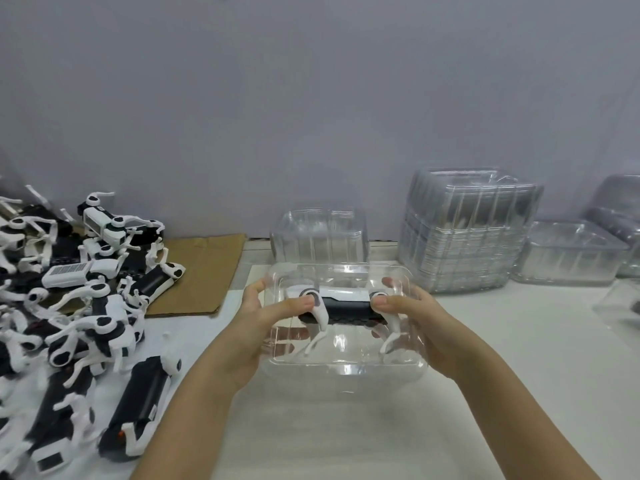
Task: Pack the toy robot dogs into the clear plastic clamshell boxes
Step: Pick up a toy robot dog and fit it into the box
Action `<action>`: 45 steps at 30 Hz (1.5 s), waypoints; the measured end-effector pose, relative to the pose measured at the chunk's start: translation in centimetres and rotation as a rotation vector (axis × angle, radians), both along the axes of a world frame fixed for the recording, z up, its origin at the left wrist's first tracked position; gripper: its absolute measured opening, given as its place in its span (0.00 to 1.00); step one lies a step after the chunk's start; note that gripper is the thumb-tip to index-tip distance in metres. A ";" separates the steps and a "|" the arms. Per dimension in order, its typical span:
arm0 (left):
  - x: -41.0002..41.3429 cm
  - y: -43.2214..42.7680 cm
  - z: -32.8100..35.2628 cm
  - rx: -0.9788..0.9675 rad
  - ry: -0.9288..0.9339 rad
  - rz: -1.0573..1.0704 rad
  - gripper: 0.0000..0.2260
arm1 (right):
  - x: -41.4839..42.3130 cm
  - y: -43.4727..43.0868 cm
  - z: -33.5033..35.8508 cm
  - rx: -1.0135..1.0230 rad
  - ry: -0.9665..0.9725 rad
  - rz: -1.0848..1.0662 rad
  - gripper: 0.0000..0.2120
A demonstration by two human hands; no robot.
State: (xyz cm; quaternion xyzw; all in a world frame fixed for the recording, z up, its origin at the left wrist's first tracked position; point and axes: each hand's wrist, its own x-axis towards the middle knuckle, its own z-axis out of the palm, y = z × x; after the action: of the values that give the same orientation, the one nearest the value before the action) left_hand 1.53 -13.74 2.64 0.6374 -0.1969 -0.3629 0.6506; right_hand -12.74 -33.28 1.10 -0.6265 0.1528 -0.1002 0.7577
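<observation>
Left hand (254, 329) and right hand (420, 322) grip the clear plastic clamshell box (346, 363) by its sides, mid-table (346, 431). Thumbs press the black-and-white toy robot dog (343, 303) down, likely seating it.

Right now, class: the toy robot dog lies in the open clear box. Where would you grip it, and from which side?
Grip the toy robot dog at the round hip joints at both ends of its body, coming in from left and right. It lies crosswise in the clamshell box, thin legs pointing at the viewer; the left hand and right hand hold it there.
</observation>
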 end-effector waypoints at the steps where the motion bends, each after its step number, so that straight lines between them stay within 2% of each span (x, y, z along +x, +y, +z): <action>1: 0.1 0.2 0.3 -0.032 0.006 -0.026 0.47 | -0.1 0.0 -0.2 0.043 -0.030 0.004 0.24; 2: 0.4 0.5 0.6 -0.100 0.052 -0.053 0.45 | -0.2 0.0 -0.6 0.080 -0.075 -0.008 0.18; 3: 0.6 0.7 1.0 -0.201 0.147 -0.074 0.42 | -0.3 0.0 -1.1 0.108 -0.135 -0.019 0.19; 4: 0.8 0.9 1.3 -0.308 0.264 -0.083 0.38 | -0.2 0.0 -1.6 0.181 -0.197 0.002 0.23; 6: 0.8 0.8 1.3 -0.423 0.396 -0.074 0.28 | 0.6 0.7 -2.8 0.542 -0.194 0.100 0.30; 8: -0.1 0.1 1.2 -0.317 0.342 -0.090 0.21 | 1.4 1.5 -4.0 0.686 -0.165 0.112 0.32; 11: -1.8 -0.6 1.1 -0.117 0.239 -0.240 0.04 | 1.5 2.0 -4.7 0.652 -0.182 0.159 0.31; 12: -1.9 -0.6 1.1 -0.097 0.245 -0.246 0.03 | 1.4 2.0 -4.7 0.624 -0.195 0.181 0.29; 16: -1.6 -0.4 0.9 -0.091 0.299 -0.266 0.09 | 0.8 0.8 -4.2 0.498 -0.228 0.187 0.27; 20: -2.0 -0.4 0.8 -0.104 0.332 -0.278 0.08 | 0.4 -0.2 -3.8 0.327 -0.202 0.166 0.30; 22: -2.1 -0.4 1.0 -0.104 0.310 -0.286 0.08 | 0.2 -0.5 -3.8 0.264 -0.213 0.165 0.29; 26: -1.9 -0.6 0.5 -0.132 0.245 -0.285 0.07 | 0.6 -0.5 -3.6 0.200 -0.216 0.173 0.33; 30: -0.9 -0.6 -0.4 -0.159 0.170 -0.237 0.13 | -0.5 -1.2 -1.8 0.182 -0.180 0.005 0.38; 33: 0.5 -0.6 -1.1 -0.298 0.391 -0.071 0.20 | -2.2 -2.1 0.4 0.058 -0.177 -0.139 0.39; 35: 1.2 -0.3 -1.5 -0.380 0.457 -0.016 0.27 | -3.3 -2.5 1.2 -0.133 -0.171 -0.225 0.48; 36: 1.1 -0.2 -1.5 -0.374 0.368 -0.034 0.32 | -3.9 -2.5 1.3 -0.278 -0.156 -0.262 0.51; 38: 0.1 -0.6 -1.7 -0.273 -0.045 -0.103 0.41 | -4.7 -2.2 1.0 -0.559 -0.172 -0.279 0.52; 40: -1.5 -1.6 -2.1 -0.218 -0.447 -0.049 0.41 | -5.0 -1.5 0.2 -0.792 -0.281 -0.266 0.51; 42: -2.9 -2.5 -2.7 -0.306 -0.593 0.071 0.39 | -4.8 -0.7 -0.7 -1.003 -0.427 -0.291 0.48; 44: -3.4 -2.4 -3.0 -0.384 -0.614 0.180 0.39 | -4.8 0.2 -1.6 -1.182 -0.547 -0.353 0.45; 45: -3.3 -2.2 -3.1 -0.385 -0.622 0.212 0.39 | -4.9 0.4 -2.1 -1.209 -0.577 -0.377 0.44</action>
State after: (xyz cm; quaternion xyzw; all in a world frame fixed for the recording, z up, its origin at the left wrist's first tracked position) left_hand -1.81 -15.95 -0.50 0.5999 -0.3825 -0.0391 0.7017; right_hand -17.66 -32.93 -0.98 -0.8496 -0.0312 -0.4601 0.2559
